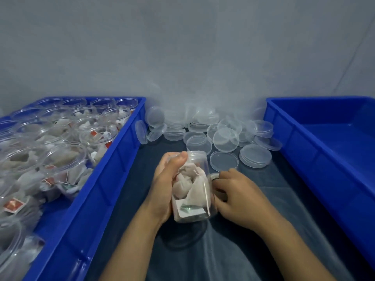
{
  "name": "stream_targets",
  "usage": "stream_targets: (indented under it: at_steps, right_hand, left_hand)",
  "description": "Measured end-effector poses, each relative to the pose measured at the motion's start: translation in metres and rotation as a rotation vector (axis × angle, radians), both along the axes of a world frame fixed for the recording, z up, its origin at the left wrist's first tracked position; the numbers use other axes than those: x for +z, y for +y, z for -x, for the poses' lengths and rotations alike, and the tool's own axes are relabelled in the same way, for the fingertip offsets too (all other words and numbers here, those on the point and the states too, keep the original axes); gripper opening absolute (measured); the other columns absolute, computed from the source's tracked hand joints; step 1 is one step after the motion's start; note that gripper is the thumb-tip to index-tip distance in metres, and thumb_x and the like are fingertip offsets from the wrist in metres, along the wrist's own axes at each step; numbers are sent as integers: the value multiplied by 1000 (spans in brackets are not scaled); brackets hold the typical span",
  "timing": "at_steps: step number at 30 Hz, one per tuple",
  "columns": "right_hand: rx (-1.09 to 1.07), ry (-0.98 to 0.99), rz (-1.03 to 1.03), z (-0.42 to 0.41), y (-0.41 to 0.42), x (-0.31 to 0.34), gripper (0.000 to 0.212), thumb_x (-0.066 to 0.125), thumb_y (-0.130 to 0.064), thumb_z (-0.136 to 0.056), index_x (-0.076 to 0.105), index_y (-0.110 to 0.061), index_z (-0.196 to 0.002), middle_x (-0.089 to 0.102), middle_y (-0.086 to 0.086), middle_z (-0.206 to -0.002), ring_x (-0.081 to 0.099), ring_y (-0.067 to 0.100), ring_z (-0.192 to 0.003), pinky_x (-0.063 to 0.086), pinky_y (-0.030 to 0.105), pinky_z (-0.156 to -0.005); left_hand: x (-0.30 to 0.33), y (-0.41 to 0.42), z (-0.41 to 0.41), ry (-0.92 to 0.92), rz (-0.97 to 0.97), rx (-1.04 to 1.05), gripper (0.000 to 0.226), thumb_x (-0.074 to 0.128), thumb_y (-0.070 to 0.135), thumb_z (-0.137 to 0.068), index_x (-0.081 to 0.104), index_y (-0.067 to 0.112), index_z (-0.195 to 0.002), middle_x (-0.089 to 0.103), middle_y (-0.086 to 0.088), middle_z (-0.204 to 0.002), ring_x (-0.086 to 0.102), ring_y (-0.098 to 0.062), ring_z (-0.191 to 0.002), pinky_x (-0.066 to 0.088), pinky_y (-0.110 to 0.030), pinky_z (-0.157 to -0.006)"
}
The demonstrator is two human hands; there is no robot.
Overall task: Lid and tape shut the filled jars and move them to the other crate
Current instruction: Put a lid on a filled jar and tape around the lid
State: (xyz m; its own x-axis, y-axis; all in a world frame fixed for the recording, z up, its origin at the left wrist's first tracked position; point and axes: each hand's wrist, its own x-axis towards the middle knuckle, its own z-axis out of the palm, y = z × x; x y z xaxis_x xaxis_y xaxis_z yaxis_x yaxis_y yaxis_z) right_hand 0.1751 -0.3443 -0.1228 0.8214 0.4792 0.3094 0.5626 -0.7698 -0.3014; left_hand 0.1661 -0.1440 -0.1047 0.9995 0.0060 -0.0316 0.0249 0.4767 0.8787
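A clear plastic jar [192,189] filled with tea bags is held tilted above the dark cloth at the centre, with a clear lid [195,154] on its far end. My left hand [165,183] grips the jar's left side, thumb up by the lid. My right hand [237,191] is beside the jar's right side and holds a roll of clear tape [216,177], partly hidden by the fingers. The left blue crate [113,169] holds several open filled jars [63,159]. The right blue crate [316,142] shows nothing inside.
A heap of loose clear lids [225,136] lies on the dark cloth [233,250] between the two crates, just beyond the held jar. A grey wall stands close behind. My forearms come in from the bottom edge.
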Motion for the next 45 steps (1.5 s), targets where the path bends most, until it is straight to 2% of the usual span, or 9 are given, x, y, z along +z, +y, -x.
stream_targets:
  at_steps: [3, 8, 11, 13, 15, 27, 33, 39, 45]
  right_hand:
    - [-14, 19, 64, -2, 2, 0, 22, 61, -41, -87, 57, -23, -74, 59, -13, -84, 47, 17, -80, 47, 38, -75]
    - [-63, 47, -153, 0, -5, 7, 8, 71, -30, -92, 68, -36, -94, 54, -19, -87, 49, 6, -91, 40, 26, -82]
    - [-151, 16, -544, 3, -8, 16, 27, 64, -35, -97, 71, -31, -122, 62, -14, -104, 61, 7, -105, 46, 22, -89]
    - [-42, 224, -867, 9, 0, 22, 46, 60, -51, -94, 63, -38, -138, 66, -13, -123, 66, 9, -115, 53, 22, -92]
    - [51, 370, -957, 14, 11, 21, 62, 61, -61, -89, 53, -44, -148, 63, -17, -136, 66, 6, -121, 56, 24, -94]
    - [122, 384, -1031, 17, 13, 30, 39, 63, -26, -96, 69, -32, -134, 77, 5, -99, 74, 21, -93, 60, 42, -89]
    - [106, 373, -976, 19, 10, 35, 35, 58, -22, -99, 70, -24, -132, 75, 6, -118, 73, 34, -103, 56, 60, -94]
    - [65, 424, -906, 19, 5, 44, 33, 57, -26, -101, 72, -33, -130, 76, -6, -111, 72, 16, -103, 56, 49, -100]
    - [56, 452, -539, 9, -17, 103, 43, 56, -60, -100, 65, -40, -138, 64, -21, -138, 59, -3, -125, 48, 35, -110]
  left_hand:
    - [-2, 0, 0, -84, -82, 60, 56, 85, 53, -72, 58, 15, -103, 68, -14, -92, 67, -25, -80, 58, -39, -73]
    - [-4, -2, 4, -153, -220, 60, 47, 83, 59, -75, 61, 25, -99, 70, -4, -87, 68, -19, -78, 58, -32, -69]
    - [-1, -6, 6, -180, -237, 23, 50, 78, 52, -84, 54, 15, -108, 72, -1, -85, 70, -15, -76, 57, -27, -67]
    - [0, -11, 8, -202, -239, -10, 44, 71, 45, -91, 51, 12, -109, 73, 2, -83, 71, -14, -75, 57, -25, -66]
    - [1, -17, 11, -217, -251, -27, 42, 67, 46, -92, 51, 11, -110, 73, 0, -86, 71, -17, -78, 58, -27, -68]
    - [4, -23, 14, -230, -304, -56, 34, 68, 56, -92, 57, 26, -102, 74, -5, -93, 73, -26, -87, 58, -37, -76]
    - [4, -21, 14, -234, -279, -76, 40, 65, 50, -95, 53, 15, -110, 74, -7, -92, 73, -24, -83, 58, -31, -71]
    - [5, -17, 11, -249, -276, -114, 27, 56, 39, -94, 49, 29, -119, 75, -7, -91, 71, -30, -83, 60, -35, -72]
    - [29, -34, 4, -390, -377, -79, 55, 58, 45, -83, 36, 40, -133, 78, -4, -112, 77, -25, -98, 60, -35, -79]
